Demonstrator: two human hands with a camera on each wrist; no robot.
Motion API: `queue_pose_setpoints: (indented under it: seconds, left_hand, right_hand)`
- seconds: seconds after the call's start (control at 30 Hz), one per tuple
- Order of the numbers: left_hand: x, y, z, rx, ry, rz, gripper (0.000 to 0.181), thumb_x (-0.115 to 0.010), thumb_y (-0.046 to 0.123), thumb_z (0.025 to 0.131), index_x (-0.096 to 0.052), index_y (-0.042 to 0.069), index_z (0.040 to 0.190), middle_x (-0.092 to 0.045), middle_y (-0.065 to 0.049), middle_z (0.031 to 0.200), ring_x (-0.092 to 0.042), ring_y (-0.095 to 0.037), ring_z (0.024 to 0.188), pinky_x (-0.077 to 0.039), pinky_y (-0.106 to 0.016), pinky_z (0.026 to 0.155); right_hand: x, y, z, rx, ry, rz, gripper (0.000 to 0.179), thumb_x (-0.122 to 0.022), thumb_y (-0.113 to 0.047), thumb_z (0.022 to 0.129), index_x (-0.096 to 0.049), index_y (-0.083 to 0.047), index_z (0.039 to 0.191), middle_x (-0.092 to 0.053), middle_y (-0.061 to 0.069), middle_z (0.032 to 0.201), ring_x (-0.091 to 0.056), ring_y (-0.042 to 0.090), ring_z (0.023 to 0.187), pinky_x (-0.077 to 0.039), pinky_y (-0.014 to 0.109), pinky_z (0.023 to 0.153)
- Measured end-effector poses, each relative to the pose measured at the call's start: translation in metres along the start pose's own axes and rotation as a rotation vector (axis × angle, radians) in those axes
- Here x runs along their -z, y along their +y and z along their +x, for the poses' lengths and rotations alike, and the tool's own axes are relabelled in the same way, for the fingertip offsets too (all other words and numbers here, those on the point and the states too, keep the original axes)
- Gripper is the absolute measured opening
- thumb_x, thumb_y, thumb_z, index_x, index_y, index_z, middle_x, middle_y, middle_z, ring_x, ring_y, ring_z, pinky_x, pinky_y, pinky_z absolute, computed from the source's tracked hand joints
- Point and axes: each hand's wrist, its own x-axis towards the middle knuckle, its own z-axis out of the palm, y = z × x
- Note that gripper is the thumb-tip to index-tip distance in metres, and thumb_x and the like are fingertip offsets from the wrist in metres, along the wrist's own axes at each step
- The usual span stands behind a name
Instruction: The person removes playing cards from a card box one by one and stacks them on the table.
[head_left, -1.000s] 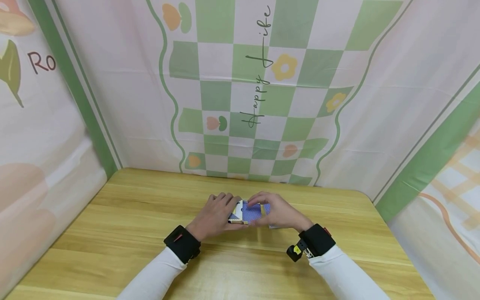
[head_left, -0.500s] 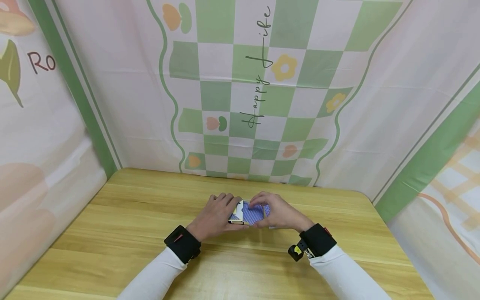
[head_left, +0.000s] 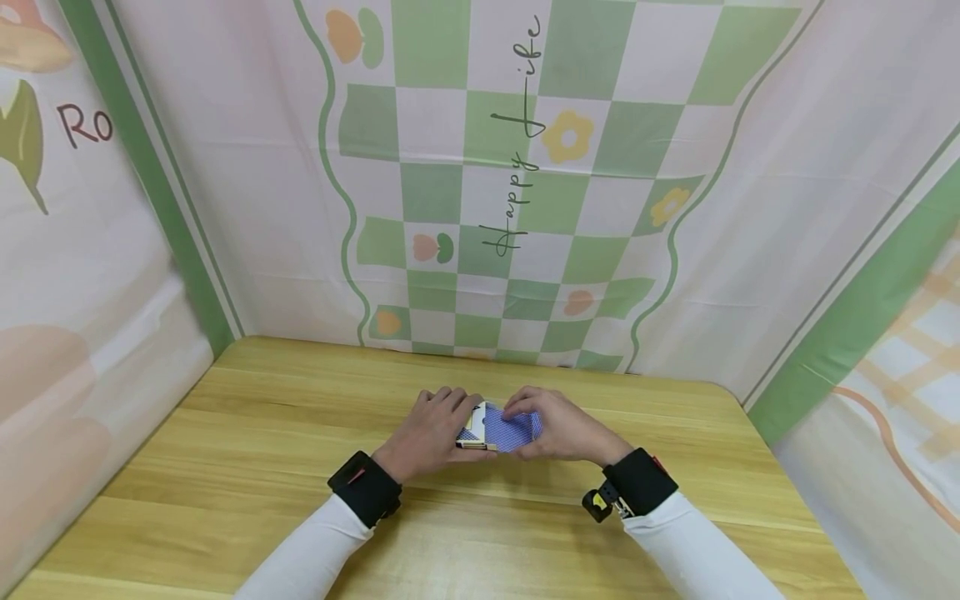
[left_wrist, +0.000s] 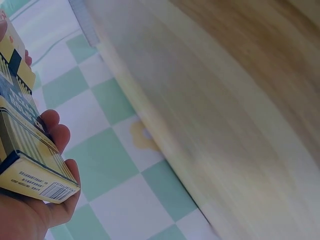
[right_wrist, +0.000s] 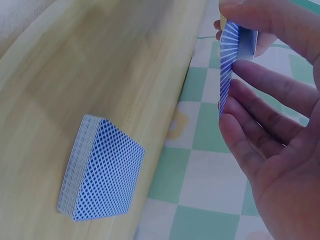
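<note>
My left hand [head_left: 427, 431] grips a yellow and dark blue playing-card box [left_wrist: 37, 175], whose barcode end faces the left wrist camera. From the box's right end, in the head view, sticks a stack of blue-backed playing cards [head_left: 506, 430]. Thumb and fingers of my right hand [head_left: 566, 427] hold these cards by their edges; in the right wrist view the cards [right_wrist: 228, 65] appear nearly edge-on. A second deck of blue-patterned cards [right_wrist: 107, 172] lies on the table below the right hand. The head view hides most of that deck behind the hand.
The wooden table [head_left: 300, 508] reaches back to a curtain [head_left: 435, 192] with green and white checks. More printed cloth [head_left: 82, 275] hangs along the left side. Each wrist wears a black strap [head_left: 365, 487] with a small camera.
The right hand has shifted slightly to the right, away from the box. More of the blue card backs shows between it and the box. The left hand has stayed in place.
</note>
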Motion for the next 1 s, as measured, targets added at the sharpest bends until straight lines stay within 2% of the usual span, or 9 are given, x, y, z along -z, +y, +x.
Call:
queue_pose_setpoints:
  seconds: [0.13,0.3,0.47,0.6,0.77,1.0]
  left_hand:
    - [0.0,-0.001,-0.001,0.007,0.008,-0.008,0.077,-0.053,0.071,0.075,-0.05,0.013,0.125,-0.054,-0.003,0.109,-0.049,-0.02,0.097,-0.039,-0.04,0.074]
    - [0.0,-0.003,-0.002,0.015,0.006,0.006,0.078,-0.05,0.073,0.075,-0.05,0.013,0.126,-0.055,-0.004,0.11,-0.05,-0.02,0.098,-0.039,-0.04,0.075]
    - [0.0,-0.005,-0.004,0.03,-0.021,0.018,0.08,-0.045,0.075,0.077,-0.049,0.013,0.127,-0.055,-0.003,0.11,-0.05,-0.019,0.099,-0.038,-0.039,0.075]
    - [0.001,-0.006,-0.005,0.048,-0.035,0.014,0.08,-0.046,0.074,0.077,-0.048,0.012,0.128,-0.054,-0.004,0.111,-0.049,-0.019,0.099,-0.038,-0.039,0.074]
    - [0.001,-0.007,-0.006,0.064,-0.038,0.005,0.078,-0.051,0.071,0.076,-0.05,0.012,0.126,-0.054,-0.004,0.108,-0.049,-0.021,0.097,-0.038,-0.04,0.073]
    - [-0.001,-0.007,-0.007,0.089,-0.062,0.002,0.078,-0.049,0.072,0.077,-0.049,0.013,0.127,-0.054,-0.005,0.111,-0.05,-0.022,0.1,-0.038,-0.042,0.074]
  right_hand:
    - [0.001,0.003,-0.003,-0.001,0.002,-0.011,0.047,-0.078,-0.023,0.067,-0.063,-0.016,0.111,-0.053,-0.002,0.115,-0.051,0.015,0.102,-0.044,0.029,0.079]
    - [0.004,0.007,-0.007,-0.013,-0.008,-0.024,0.049,-0.075,-0.02,0.068,-0.061,-0.015,0.115,-0.053,0.0,0.118,-0.05,0.017,0.103,-0.044,0.031,0.08]
    - [0.008,0.009,-0.012,-0.036,-0.01,-0.033,0.051,-0.074,-0.019,0.068,-0.061,-0.014,0.116,-0.052,0.002,0.12,-0.049,0.02,0.105,-0.044,0.032,0.08]
    - [0.011,0.013,-0.014,-0.081,0.021,-0.034,0.051,-0.074,-0.02,0.067,-0.061,-0.013,0.116,-0.052,0.003,0.117,-0.051,0.021,0.101,-0.045,0.033,0.078]
    - [0.013,0.019,-0.015,-0.224,0.102,-0.074,0.049,-0.076,-0.029,0.07,-0.063,-0.01,0.114,-0.058,0.004,0.109,-0.056,0.02,0.093,-0.045,0.031,0.071]
    - [0.009,0.024,-0.014,-0.479,0.206,-0.134,0.059,-0.075,-0.042,0.07,-0.063,0.0,0.11,-0.063,0.011,0.105,-0.059,0.023,0.091,-0.046,0.036,0.073]
